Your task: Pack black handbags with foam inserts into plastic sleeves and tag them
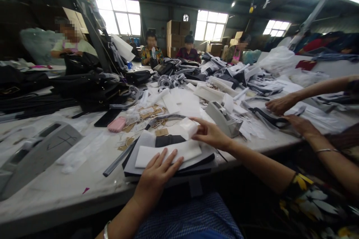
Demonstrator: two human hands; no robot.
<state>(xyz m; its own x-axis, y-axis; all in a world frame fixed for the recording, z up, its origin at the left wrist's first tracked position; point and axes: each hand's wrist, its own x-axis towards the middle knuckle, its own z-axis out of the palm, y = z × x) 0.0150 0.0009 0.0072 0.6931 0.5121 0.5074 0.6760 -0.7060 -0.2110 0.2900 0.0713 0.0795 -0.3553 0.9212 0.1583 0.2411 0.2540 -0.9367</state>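
Your left hand [157, 173] lies flat, fingers spread, on the soft white rectangular sheet [168, 152], long axis left-to-right; your right hand [211, 134] pinches a translucent whitish wad [187, 127] behind the sheet's right end.

The left edge cuts off the dispenser [42, 157]. Our left hand [161, 170] partly hides the white pad [165, 153], which covers part of the black piece [169, 140]. We cannot identify the pale wad [188, 127] in our right hand [209, 134] or read the tags [150, 112].
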